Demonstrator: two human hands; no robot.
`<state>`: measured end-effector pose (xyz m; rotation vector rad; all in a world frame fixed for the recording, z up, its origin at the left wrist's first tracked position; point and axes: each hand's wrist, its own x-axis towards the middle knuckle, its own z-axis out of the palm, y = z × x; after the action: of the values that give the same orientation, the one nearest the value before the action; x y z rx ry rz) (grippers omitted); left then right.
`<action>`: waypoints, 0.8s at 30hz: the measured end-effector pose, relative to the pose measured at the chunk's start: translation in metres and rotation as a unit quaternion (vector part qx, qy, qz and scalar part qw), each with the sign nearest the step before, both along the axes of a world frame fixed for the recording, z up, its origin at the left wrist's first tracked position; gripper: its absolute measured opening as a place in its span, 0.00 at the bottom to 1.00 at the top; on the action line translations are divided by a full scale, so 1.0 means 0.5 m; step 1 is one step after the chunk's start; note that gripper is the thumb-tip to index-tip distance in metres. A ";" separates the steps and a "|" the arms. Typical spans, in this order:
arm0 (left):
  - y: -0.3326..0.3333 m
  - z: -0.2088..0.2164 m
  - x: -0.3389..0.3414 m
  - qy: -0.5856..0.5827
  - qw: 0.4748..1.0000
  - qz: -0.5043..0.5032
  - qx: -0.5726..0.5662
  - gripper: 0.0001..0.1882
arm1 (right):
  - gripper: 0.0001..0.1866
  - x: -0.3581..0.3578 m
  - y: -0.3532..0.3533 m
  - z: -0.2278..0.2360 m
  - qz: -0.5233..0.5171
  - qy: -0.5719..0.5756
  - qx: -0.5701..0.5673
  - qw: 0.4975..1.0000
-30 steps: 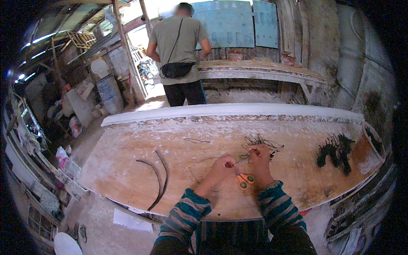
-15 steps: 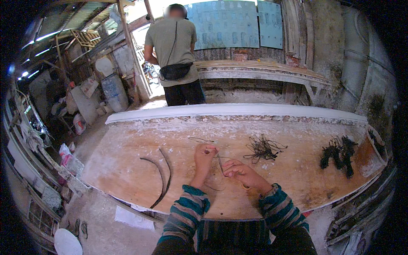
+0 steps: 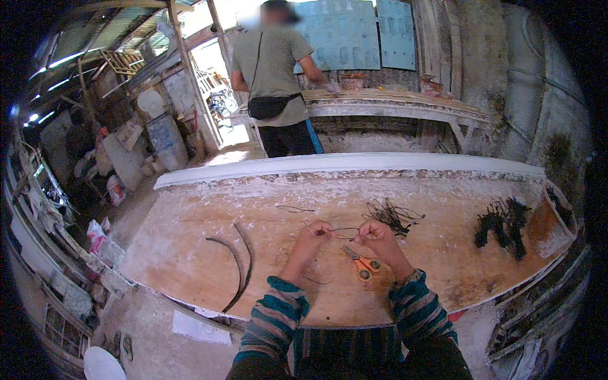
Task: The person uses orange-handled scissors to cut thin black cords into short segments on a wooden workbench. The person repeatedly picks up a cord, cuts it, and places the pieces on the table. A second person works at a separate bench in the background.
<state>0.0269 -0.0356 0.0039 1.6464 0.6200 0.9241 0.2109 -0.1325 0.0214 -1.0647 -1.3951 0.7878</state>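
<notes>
Between my hands a thin dark cord loop (image 3: 345, 229) is stretched over the wooden table (image 3: 418, 278). My left hand (image 3: 313, 235) pinches its left end, and my right hand (image 3: 377, 237) pinches the other end. Orange-handled scissors (image 3: 363, 263) lie just below my right hand, blades toward the upper left. Beyond that hand is a loose pile of dark cord loops (image 3: 394, 216), partly covered by it. A single cord loop (image 3: 295, 208) rests past my left hand. A thin cord piece (image 3: 316, 280) lies close to my left wrist.
Two curved dark strips (image 3: 242, 266) lie at the left. Black bundled cords (image 3: 503, 228) sit at the right beside an open-ended container (image 3: 551, 225). A white ledge (image 3: 354, 163) runs along the far edge. Behind it, a person (image 3: 272, 76) stands at another bench (image 3: 405, 107).
My hands have moved apart and the cord now spans sideways between them. The scissors show fully now. The person behind has shifted right, with an arm reaching over the bench.
</notes>
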 end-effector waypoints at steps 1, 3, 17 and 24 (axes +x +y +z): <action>0.001 -0.006 0.003 0.007 0.999 -0.033 -0.019 0.01 | 0.07 0.010 0.015 -0.021 -0.050 -0.023 0.041 0.998; -0.002 -0.022 0.008 -0.016 0.992 -0.128 -0.004 0.02 | 0.07 0.018 0.037 -0.052 -0.120 -0.056 0.097 0.987; -0.106 0.000 0.061 -0.043 0.967 -0.235 -0.082 0.06 | 0.16 0.037 0.038 -0.056 -0.320 -0.193 0.057 0.926; -0.065 -0.024 0.054 -0.030 0.996 -0.080 0.025 0.05 | 0.07 0.061 0.048 -0.070 -0.337 -0.177 0.068 0.922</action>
<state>0.0538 -0.0679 -0.0079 1.6807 0.4200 0.8739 0.2413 -0.1086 -0.0138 -1.5033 -1.2219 -0.0079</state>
